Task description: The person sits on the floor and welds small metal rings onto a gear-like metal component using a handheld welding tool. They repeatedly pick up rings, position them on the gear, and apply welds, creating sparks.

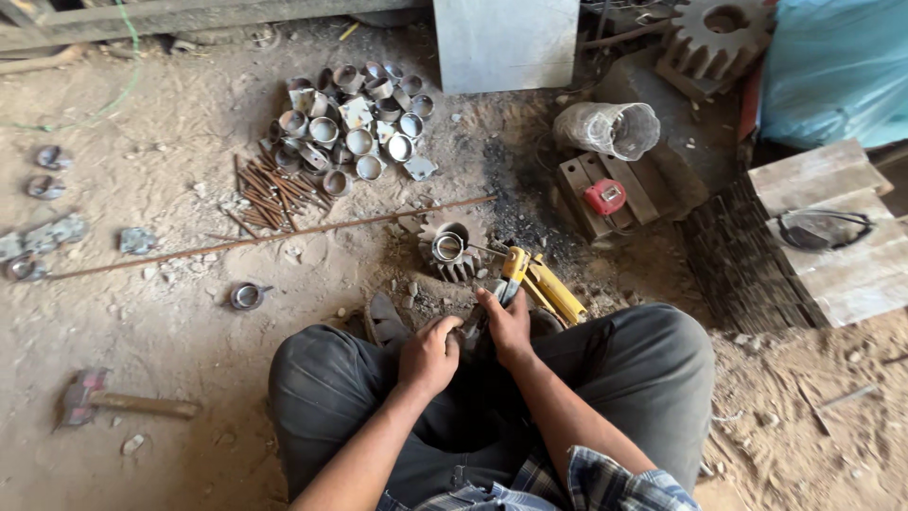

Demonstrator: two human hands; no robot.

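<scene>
Left hand (430, 355) curled into a loose fist over the lap, fingers closed around a dark object; what exactly, cannot tell. Right hand (508, 326) wrapped around the handle of a yellow welding holder (518, 266), thumb and fingers clamped on its grip. Thin electrode rod (487, 251) projecting from the holder, tip touching a short metal ring (447, 246). Ring seated upright on a small toothed gear (452, 254) lying flat on the dirt floor (189, 341), just ahead of the knees. Second yellow-handled tool (558, 293) lying beside the holder, to the right. Dark trousers (624, 369) on crossed legs, one sandalled foot (386, 322) near the left hand. Further out, to the left: single ring piece (247, 296) on the floor, hammer with wooden handle (123, 402) well apart. Long thin rusty bar (274, 237) lying across the floor beyond the gear. Behind it, bundle of short rusty rods (274, 194) and a heap of cut pipe rings (355, 123). To the right: wooden block (615, 189) bearing a red tape measure (605, 197), a wrapped cylindrical container (610, 130) behind. Large gear (714, 38) at the upper right, blue sheet (837, 66) adjoining. Wooden planks (832, 237) at the far right carrying dark goggles (821, 229).
</scene>
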